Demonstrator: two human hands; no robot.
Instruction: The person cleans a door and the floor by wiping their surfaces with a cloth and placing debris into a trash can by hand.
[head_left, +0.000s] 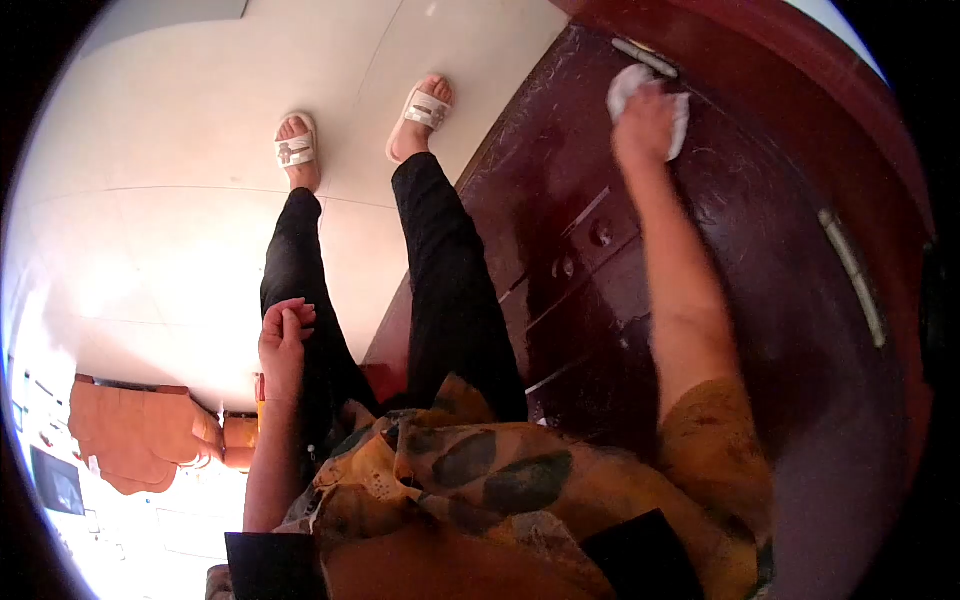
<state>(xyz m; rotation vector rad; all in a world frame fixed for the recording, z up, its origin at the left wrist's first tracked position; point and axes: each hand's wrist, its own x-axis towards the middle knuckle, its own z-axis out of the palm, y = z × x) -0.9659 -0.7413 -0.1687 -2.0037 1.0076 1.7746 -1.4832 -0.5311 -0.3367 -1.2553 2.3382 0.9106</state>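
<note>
My right hand (645, 122) is stretched far out, closed on a white cloth (677, 128) that is pressed against a dark red door (750, 200). The cloth bulges out past the fingers on both sides, near the door's edge. Just beyond it is a metal hinge (645, 57). My left hand (284, 335) hangs beside my left thigh, its fingers curled in toward the thumb, and I see nothing in it.
A second metal hinge (853, 278) sits on the dark red frame (905, 330) at the right. Pale floor tiles (230, 150) lie under my white slippers (295, 150). Brown covered furniture (140, 435) and a dark screen (57, 482) stand at the lower left.
</note>
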